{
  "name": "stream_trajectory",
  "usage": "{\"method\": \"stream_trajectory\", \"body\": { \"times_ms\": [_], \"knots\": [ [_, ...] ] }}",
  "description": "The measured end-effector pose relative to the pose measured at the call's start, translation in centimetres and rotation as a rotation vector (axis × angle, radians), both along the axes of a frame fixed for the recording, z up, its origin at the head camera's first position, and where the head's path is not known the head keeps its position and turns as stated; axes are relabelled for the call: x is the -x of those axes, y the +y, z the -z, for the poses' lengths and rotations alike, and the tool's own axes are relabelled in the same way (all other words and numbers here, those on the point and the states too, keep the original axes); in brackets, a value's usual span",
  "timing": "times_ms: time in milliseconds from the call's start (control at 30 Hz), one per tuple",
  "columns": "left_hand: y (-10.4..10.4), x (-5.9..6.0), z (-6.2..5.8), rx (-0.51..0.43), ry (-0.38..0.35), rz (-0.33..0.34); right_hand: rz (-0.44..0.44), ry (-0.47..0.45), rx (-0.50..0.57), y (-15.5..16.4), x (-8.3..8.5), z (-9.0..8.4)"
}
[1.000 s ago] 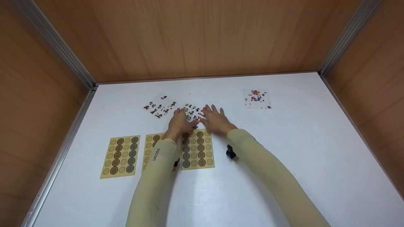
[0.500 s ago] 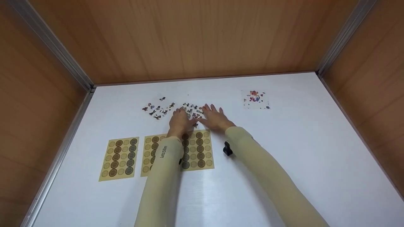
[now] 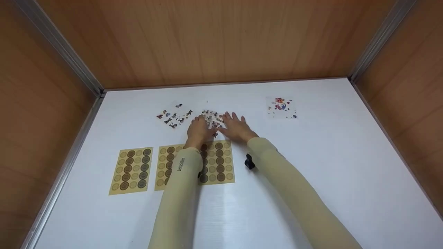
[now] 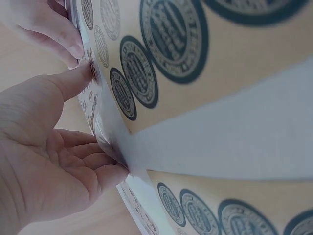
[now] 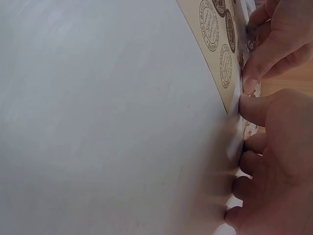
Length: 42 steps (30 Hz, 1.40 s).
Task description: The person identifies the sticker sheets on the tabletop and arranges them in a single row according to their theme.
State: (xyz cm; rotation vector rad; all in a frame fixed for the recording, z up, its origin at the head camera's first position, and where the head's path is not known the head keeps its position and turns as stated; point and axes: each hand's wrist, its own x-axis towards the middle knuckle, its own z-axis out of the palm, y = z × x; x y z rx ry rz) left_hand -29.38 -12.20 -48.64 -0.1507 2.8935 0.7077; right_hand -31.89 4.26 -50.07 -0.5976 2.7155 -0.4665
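Note:
A clear sticker sheet (image 3: 210,118) with many small dark figures lies flat on the white table between both hands. My left hand (image 3: 198,129) rests along its left side, thumb stretched toward the sheet's near part. In the left wrist view the fingertips (image 4: 115,174) touch down at the sheet's edge. My right hand (image 3: 238,128) lies palm down at the right side, fingers spread and fingertips (image 5: 235,214) on the surface. The two thumbs come close together at the near edge. Part of the sheet is hidden under the hands.
Another clear sticker sheet (image 3: 174,117) lies to the left, and one with colourful figures (image 3: 282,108) at the back right. Nearer stand three tan sheets of round labels: left (image 3: 130,171), middle (image 3: 162,169), right (image 3: 228,176). Wooden walls (image 3: 221,41) enclose the table.
My left forearm has swung to the right, showing more of the middle tan sheet and covering some of the right one. Both hands stay at the clear sheet with only slight shifts.

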Motion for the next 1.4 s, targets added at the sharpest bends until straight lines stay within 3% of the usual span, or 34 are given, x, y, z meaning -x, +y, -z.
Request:
{"method": "stream_trajectory", "body": {
  "times_ms": [233,767,1067,1400],
  "knots": [
    [0.1,0.1,-0.1,-0.013,-0.007,0.016,0.008,-0.003,-0.004,0.3,0.2,0.2],
    [-0.1,0.1,-1.4,-0.169,-0.019,0.041,0.026,0.013,-0.007,0.7,0.3,-0.1],
    [-0.3,-0.2,-0.5,-0.161,-0.02,0.063,0.017,-0.01,0.006,0.6,0.0,0.4],
    [-0.7,-0.3,-0.8,-0.17,-0.019,0.07,0.028,0.004,0.014,-0.1,0.1,0.2]
  ]
}}
